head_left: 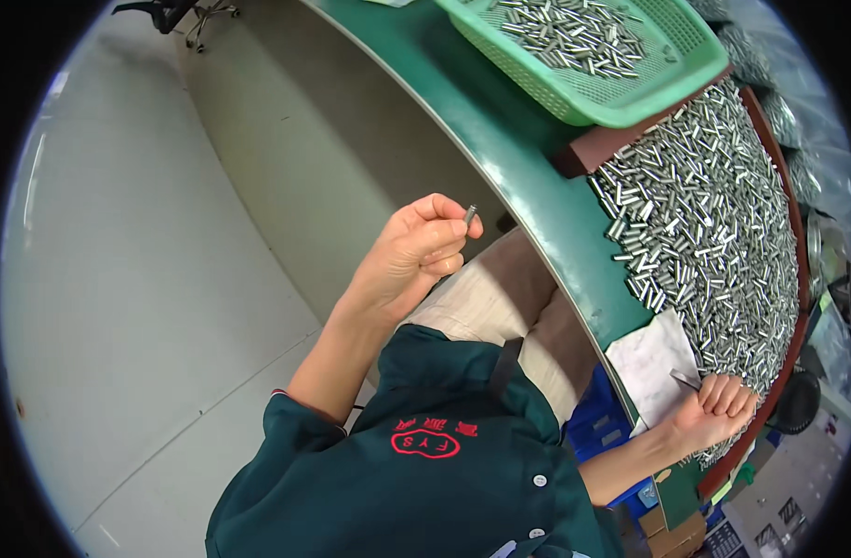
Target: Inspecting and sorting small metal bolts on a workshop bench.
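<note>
My left hand [414,249] is raised in front of the table edge. Its thumb and forefinger pinch a small metal pin [470,215], which stands nearly upright with its top end showing. Over at the right, my right hand [718,411] is closed in a fist beside a large heap of similar metal pins [713,214]. From that fist sticks out the end of a slim metal tool [686,379]; the rest of it is hidden by the fingers, so its kind is unclear. A white cloth [656,358] lies next to this hand.
A light green plastic basket [583,110] holding more pins stands on the green table [500,158]. Brown-red strips [597,149] border the heap. Clear bags [802,163] lie beyond it. Below the table is a blue crate [597,418]; a wheeled chair [197,23] stands far left.
</note>
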Demonstrator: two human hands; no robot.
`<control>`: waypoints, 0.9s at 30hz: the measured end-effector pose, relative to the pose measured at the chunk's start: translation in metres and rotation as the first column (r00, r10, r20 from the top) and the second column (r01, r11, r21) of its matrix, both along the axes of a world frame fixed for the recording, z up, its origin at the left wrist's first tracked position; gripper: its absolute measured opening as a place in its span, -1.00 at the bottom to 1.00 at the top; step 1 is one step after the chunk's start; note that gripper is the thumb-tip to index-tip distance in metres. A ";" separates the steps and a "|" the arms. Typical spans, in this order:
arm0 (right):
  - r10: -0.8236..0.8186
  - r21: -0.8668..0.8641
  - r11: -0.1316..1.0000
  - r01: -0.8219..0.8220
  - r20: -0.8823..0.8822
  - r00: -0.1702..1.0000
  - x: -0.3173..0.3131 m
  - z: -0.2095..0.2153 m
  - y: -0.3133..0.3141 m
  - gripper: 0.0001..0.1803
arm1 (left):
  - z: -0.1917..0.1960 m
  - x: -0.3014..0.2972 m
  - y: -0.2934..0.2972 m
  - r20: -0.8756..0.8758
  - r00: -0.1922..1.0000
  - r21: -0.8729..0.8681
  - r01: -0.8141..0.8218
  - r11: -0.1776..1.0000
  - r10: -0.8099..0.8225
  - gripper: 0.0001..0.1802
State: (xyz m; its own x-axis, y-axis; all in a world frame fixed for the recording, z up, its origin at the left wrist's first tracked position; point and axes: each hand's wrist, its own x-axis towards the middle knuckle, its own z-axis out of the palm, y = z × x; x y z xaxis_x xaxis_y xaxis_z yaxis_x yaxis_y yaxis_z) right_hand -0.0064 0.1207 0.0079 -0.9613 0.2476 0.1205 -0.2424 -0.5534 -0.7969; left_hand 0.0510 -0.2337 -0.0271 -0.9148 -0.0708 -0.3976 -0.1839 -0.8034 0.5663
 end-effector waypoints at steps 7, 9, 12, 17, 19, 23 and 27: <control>-0.024 -0.057 0.998 0.024 0.009 1.000 0.002 0.002 -0.003 -0.56 | 0.009 -0.011 0.018 -0.018 0.992 -0.118 0.120 0.986 -0.123 -0.84; -0.061 -0.054 0.997 0.063 0.033 0.998 0.002 0.005 -0.009 -0.56 | 0.013 -0.012 0.023 -0.023 0.989 -0.135 0.145 0.980 -0.149 -0.81; -0.063 -0.092 0.994 0.065 0.028 0.998 0.004 0.003 -0.005 -0.56 | 0.020 -0.023 0.038 -0.017 0.977 -0.168 0.205 0.964 -0.211 -0.78; -0.116 -0.089 0.989 0.121 0.055 0.992 0.004 0.009 -0.011 -0.56 | 0.030 -0.038 0.061 -0.016 0.954 -0.173 0.293 0.940 -0.300 -0.76; -0.127 -0.088 0.987 0.132 0.067 0.990 0.004 0.009 -0.012 -0.55 | 0.033 -0.044 0.073 -0.023 0.940 -0.215 0.327 0.920 -0.339 -0.74; -0.135 -0.107 0.984 0.142 0.066 0.989 0.004 0.009 -0.011 -0.56 | 0.041 -0.059 0.097 -0.029 0.899 -0.256 0.417 0.872 -0.438 -0.72; -0.140 -0.112 0.982 0.149 0.084 0.987 0.005 0.010 -0.010 -0.56 | 0.041 -0.068 0.120 -0.049 0.873 -0.352 0.440 0.826 -0.486 -0.73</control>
State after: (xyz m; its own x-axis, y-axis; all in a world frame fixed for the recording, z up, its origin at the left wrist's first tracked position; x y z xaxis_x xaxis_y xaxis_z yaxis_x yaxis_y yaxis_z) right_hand -0.0011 0.1106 0.0183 -0.9194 0.3931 0.0112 -0.2689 -0.6079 -0.7471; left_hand -0.0173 -0.1134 0.0138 -0.9136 0.2724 -0.3019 -0.3943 -0.4121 0.8214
